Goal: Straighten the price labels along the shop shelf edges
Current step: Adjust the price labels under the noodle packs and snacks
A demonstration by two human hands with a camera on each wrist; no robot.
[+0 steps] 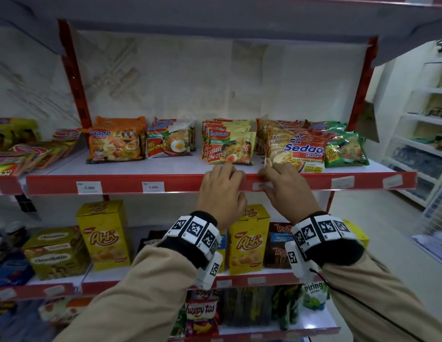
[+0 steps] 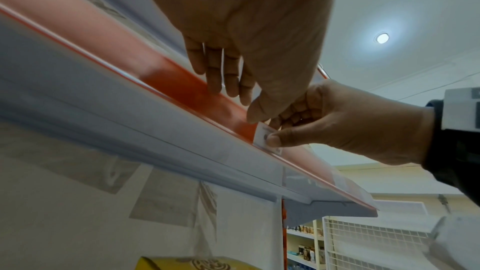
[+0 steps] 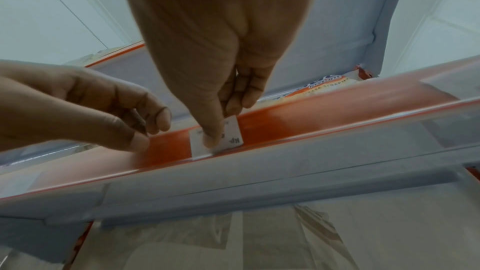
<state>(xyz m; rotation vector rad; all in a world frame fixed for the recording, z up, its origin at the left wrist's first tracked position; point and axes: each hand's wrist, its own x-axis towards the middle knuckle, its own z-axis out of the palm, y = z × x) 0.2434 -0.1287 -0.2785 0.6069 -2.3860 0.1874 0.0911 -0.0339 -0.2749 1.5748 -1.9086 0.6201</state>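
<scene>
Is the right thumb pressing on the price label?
Yes. In the right wrist view the right hand has its thumb tip pressed on the white price label in the red shelf strip.

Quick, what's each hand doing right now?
Left hand: fingers curled over the red shelf edge strip, gripping it.
Right hand: pinching the small white paper price label.
</scene>
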